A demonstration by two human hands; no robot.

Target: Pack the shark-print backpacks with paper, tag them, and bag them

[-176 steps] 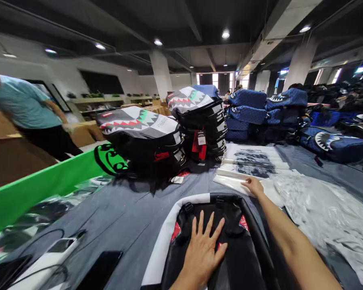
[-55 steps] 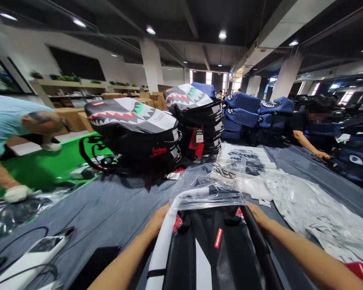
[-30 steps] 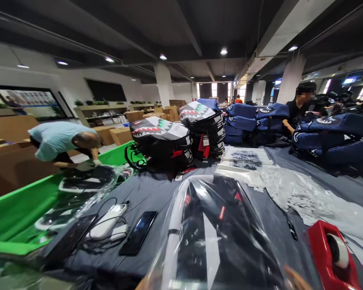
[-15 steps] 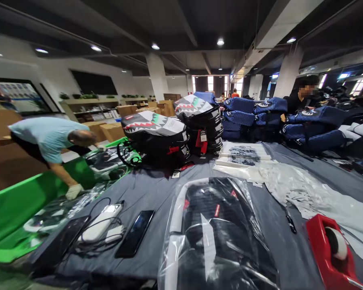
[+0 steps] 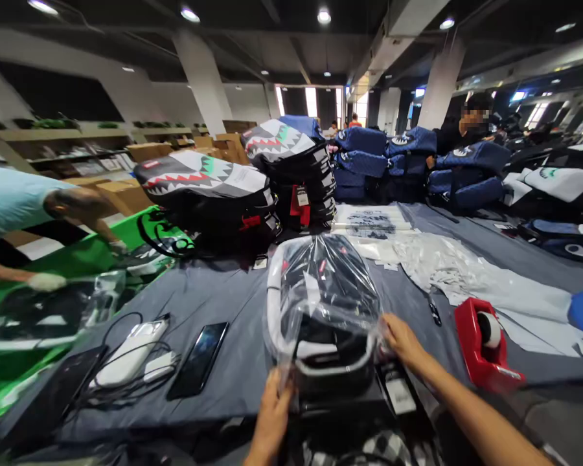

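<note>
A black and white backpack (image 5: 315,291) lies on the table in front of me, partly inside a clear plastic bag (image 5: 344,278). The bag's open end faces me, and the backpack's lower part shows there. My left hand (image 5: 273,404) pinches the near left edge of the bag. On the other side, my right hand (image 5: 402,340) is closed on the bag's right edge. A white tag (image 5: 401,396) hangs on dark material below my right hand. Black items with a checkered patch (image 5: 381,446) show at the table's near edge, partly cut off.
A phone (image 5: 199,359) and a white power bank (image 5: 131,356) with cables lie left. Right are a red tape dispenser (image 5: 480,343), a black pen (image 5: 434,310) and flat plastic bags (image 5: 427,265). Stacked shark-print backpacks (image 5: 204,178) stand behind. A gloved co-worker (image 5: 24,200) bends over a green bin.
Both my hands have come into view, holding the bag's edges. The bagged backpack now sits farther from me, its near end exposed. The view has turned right; the co-worker has lifted a bagged backpack.
</note>
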